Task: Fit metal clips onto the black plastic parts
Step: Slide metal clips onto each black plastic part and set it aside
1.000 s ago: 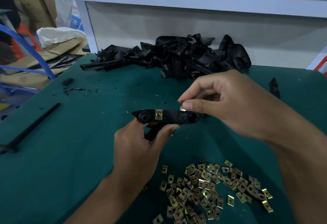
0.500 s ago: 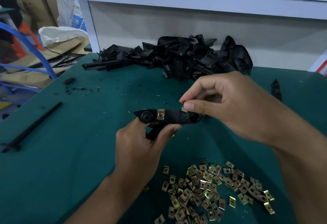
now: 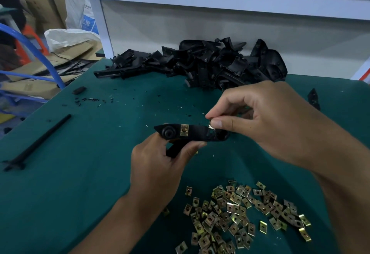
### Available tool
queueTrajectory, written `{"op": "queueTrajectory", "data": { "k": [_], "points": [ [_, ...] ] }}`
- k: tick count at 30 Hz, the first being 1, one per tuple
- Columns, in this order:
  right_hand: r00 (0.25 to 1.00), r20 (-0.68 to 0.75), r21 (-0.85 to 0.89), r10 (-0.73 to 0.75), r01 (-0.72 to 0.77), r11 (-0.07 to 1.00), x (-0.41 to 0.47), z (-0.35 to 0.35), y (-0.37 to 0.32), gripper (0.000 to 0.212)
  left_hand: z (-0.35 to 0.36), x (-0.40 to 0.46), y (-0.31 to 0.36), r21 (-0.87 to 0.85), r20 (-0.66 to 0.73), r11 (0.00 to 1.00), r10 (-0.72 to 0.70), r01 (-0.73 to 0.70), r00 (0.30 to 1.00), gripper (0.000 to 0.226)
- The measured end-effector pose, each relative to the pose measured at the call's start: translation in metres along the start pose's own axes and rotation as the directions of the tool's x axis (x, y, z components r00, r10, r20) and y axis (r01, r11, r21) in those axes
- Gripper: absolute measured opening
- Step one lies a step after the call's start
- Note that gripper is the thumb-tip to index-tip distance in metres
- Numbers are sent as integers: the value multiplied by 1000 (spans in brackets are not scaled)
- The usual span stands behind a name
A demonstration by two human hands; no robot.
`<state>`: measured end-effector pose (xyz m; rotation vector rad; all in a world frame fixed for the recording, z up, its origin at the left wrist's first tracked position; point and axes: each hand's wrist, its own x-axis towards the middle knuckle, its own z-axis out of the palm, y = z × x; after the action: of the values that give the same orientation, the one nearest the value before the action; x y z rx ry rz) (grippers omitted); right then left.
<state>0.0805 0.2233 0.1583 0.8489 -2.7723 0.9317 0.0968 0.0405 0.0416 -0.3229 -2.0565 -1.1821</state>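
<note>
A black plastic part [image 3: 197, 133] is gripped from below by the left hand [image 3: 158, 165], held level above the green surface [image 3: 70, 173]. One brass clip [image 3: 184, 130] is seated on the part, just above the left thumb. A second clip [image 3: 210, 126] is pinched by the right hand [image 3: 266, 121] at the part's right end. Loose clips [image 3: 240, 213] are scattered below the right hand; a heap of black parts [image 3: 200, 65] is piled beyond both hands.

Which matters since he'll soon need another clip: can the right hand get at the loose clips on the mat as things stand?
Probably yes: the loose clips lie uncovered below the right hand, but it now pinches a clip.
</note>
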Motion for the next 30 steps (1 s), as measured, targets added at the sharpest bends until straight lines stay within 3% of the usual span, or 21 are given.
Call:
{"op": "queueTrajectory", "data": {
  "k": [5, 8, 12, 21, 25, 30],
  "points": [
    [999, -28, -64, -20, 19, 998, -2, 3, -3, 4, -2, 0, -1, 15, 1, 1000, 9, -9, 1000, 25],
    [998, -44, -61, 44, -47, 997, -1, 3, -2, 5, -3, 2, -1, 8, 1, 1000, 5, -5, 1000, 24],
    [990, 31, -45, 136, -134, 990, 1, 3, 0, 19, -2, 1, -3, -16, 36, 1000, -7, 8, 999, 25],
    [975, 142, 29, 168, -174, 984, 1, 6, 7, 11, -2, 0, -1, 3, 40, 1000, -19, 18, 999, 21],
    [953, 269, 111, 137, -172, 979, 2, 3, 14, 14, 0, -1, -1, -64, 50, 990, -124, 127, 991, 22],
    [972, 206, 205, 115, -158, 966, 6, -2, 23, 13, -3, 6, 7, -281, 157, 915, -253, 289, 955, 27]
  ]
}}
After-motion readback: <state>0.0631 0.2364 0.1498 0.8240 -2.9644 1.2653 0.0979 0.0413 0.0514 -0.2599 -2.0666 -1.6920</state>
